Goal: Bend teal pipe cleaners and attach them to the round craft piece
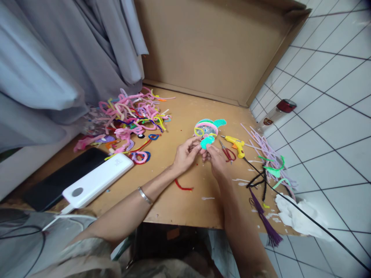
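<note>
Between my hands is a small rounded teal piece (207, 143) that looks made of pipe cleaner. My right hand (218, 162) pinches it with the thumb on its lower right side. The fingers of my left hand (185, 155) are closed at its left edge, with their tips partly hidden. Just beyond my fingers is a round craft piece (206, 126) with a pink and green rim, yellow loops, a shiny clear middle and a teal flap at its upper right. Whether the teal piece is joined to it, I cannot tell.
Right of my hands lie red-handled pliers (228, 151) and a yellow glue gun (237, 146) with a black cord. Lilac pipe cleaners (261, 144), a purple tassel (265, 220) and white tissue (298, 212) lie further right. Left are a pipe-cleaner heap (136, 112) and a white power bank (98, 180).
</note>
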`<state>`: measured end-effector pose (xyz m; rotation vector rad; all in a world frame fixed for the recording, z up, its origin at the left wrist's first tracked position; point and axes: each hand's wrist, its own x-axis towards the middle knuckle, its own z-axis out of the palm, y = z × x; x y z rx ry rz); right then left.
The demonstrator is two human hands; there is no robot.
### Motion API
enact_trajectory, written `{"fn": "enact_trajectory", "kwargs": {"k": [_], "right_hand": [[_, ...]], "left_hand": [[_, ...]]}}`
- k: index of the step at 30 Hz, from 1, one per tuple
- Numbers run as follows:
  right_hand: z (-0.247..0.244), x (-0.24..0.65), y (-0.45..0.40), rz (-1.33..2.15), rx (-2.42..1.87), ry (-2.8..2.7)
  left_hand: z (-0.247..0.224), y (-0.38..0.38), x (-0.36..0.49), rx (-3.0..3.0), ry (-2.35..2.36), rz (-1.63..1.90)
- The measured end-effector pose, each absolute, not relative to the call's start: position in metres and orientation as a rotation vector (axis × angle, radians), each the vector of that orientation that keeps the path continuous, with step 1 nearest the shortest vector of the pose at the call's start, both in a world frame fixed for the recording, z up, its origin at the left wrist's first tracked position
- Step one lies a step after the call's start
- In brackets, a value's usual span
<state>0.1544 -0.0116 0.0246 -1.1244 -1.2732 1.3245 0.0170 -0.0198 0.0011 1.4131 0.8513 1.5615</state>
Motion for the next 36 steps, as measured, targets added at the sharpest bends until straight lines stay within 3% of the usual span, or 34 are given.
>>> {"fn": "enact_trajectory", "kwargs": {"k": [8, 18, 27, 36], "right_hand": [[0.0241, 0.1507, -0.0134, 1.364, -1.137, -1.286], [0.0286, 0.1525, -0.0128, 1.017, -1.040, -1.223], [0.0304, 0.1525, -0.0142, 1.215, -0.971, -1.084], [0.0274, 0.1512, -0.0129, 1.183, -0.959, -1.134]], "left_hand": [[-0.0004, -0.0156, 0.0142, 1.425, 0.900, 1.540], [0.0016, -0.0137, 0.0135, 1.447, 0.819, 1.559], [0.0073, -0.0149, 0.0132, 1.459, 0.800, 1.558], [0.0069, -0.0176, 0.0143, 1.345, 0.861, 1.573]]}}
